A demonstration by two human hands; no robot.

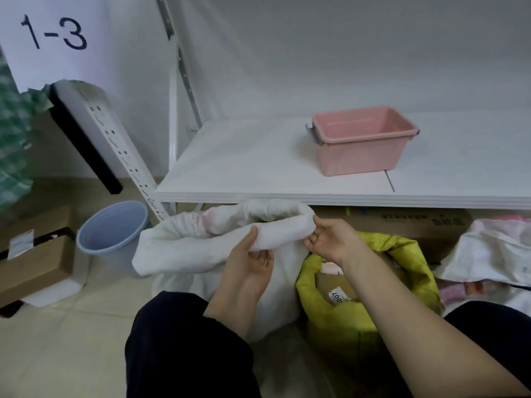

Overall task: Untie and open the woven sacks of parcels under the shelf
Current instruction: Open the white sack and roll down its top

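Head view: the person is working on the white sack [201, 248], which is sitting on the floor right at the front edge of the shelf [258, 168], mouth open and rim rolled down into a fat cuff. The left hand [250, 262] is gripping that cuff, thumb on top and fingers [263, 258] curled underneath. The right hand [333, 239] is pinching the cuff's right end, fingertips clamped on the cloth.

A yellow sack [344, 320] is pressing up against the white one on the right, also rolled open, with a brown labelled parcel [342, 291] showing inside. Another pale sack [494, 251] is lying further right, under the shelf. A pink tub [362, 139] is sitting on the shelf, and a blue bucket [112, 228] is standing on the floor to the left, near a cardboard box [37, 262].
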